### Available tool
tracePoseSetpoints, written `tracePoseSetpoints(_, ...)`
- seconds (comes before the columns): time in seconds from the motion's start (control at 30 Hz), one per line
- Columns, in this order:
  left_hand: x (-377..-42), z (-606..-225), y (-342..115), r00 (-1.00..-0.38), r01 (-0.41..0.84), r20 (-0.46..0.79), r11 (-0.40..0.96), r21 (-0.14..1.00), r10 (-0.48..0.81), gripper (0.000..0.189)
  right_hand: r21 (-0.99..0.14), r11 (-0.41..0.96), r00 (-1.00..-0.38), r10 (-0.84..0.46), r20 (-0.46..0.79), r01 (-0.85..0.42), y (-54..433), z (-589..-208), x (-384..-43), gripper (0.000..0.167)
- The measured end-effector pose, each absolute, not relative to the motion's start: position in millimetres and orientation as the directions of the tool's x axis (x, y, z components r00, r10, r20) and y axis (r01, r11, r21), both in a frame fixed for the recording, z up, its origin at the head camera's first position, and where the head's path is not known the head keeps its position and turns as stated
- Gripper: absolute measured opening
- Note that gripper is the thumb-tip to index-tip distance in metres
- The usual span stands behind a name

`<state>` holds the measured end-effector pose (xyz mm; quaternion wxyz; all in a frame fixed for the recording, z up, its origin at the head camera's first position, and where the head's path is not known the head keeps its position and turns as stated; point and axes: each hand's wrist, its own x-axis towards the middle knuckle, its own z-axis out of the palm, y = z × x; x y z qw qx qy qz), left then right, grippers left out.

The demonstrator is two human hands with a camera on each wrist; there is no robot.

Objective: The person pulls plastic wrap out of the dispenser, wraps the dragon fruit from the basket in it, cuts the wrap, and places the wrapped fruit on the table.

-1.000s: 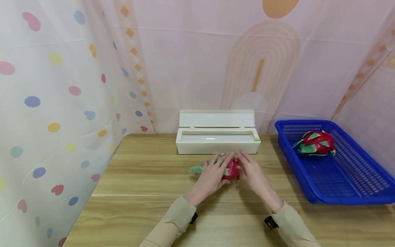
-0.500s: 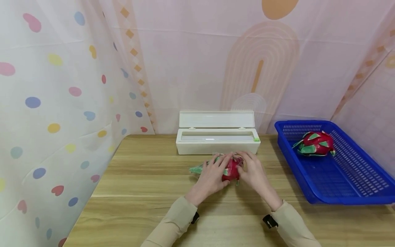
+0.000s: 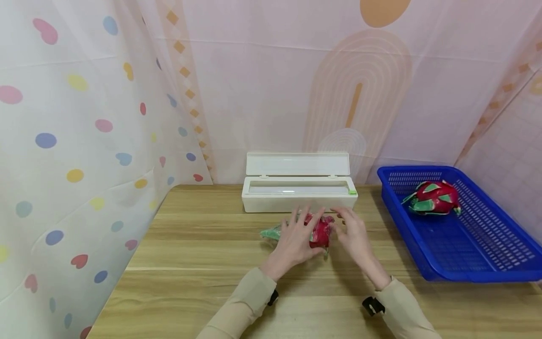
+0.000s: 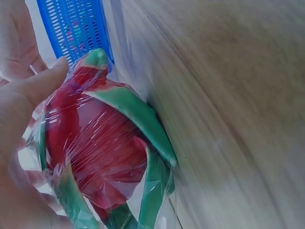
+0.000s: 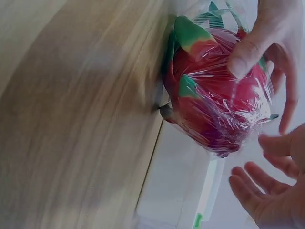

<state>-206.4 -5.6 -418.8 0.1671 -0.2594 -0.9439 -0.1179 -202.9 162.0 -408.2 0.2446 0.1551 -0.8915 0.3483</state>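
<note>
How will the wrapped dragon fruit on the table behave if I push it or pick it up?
The dragon fruit may feel slippery, since shiny film covers it. Its rounded body could rock or roll, though the jutting green tips might check that.

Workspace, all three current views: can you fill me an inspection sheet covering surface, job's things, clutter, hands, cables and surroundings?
Surface: wood-grain table.
Job's things: dragon fruit in clear film on the table; white box behind it, lid up; blue basket to the right, holding a second dragon fruit.
Clutter: nothing seen beyond those things.
Hands: left hand spread over the filmed fruit; right hand by the fruit's right end, fingers bent, nothing visibly held.
Cables: nothing seen.
Surroundings: patterned cloth behind and at both sides.
</note>
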Motion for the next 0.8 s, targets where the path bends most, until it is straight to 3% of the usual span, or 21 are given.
tracePoseSetpoints(0.17, -206.1, -419.4, -4.0, -0.813, 0.526, 0.352, 0.845, 0.101, 0.464, 0.098, -0.525, 0.73, -0.862, -0.173, 0.477, -0.437, 161.2, -409.3, -203.0, 0.03)
tracePoseSetpoints(0.37, -205.6, -420.2, -3.6, -0.813, 0.515, 0.36, 0.854, 0.079, 0.457, 0.094, -0.509, 0.74, -0.858, -0.177, 0.482, -0.439, 160.6, -411.5, -201.7, 0.027)
tracePoseSetpoints(0.6, -204.4, -420.8, -6.4, -0.829, 0.495, 0.349, 0.864, 0.09, 0.438, 0.091, -0.413, 0.78, -0.86, -0.299, 0.414, -0.47, 161.9, -413.1, -197.8, 0.04)
tracePoseSetpoints(0.8, -204.1, -422.0, -12.1, -0.824, 0.494, 0.371, 0.864, 0.099, 0.429, 0.092, -0.4, 0.761, -0.846, -0.361, 0.391, -0.51, 158.9, -415.7, -196.9, 0.047)
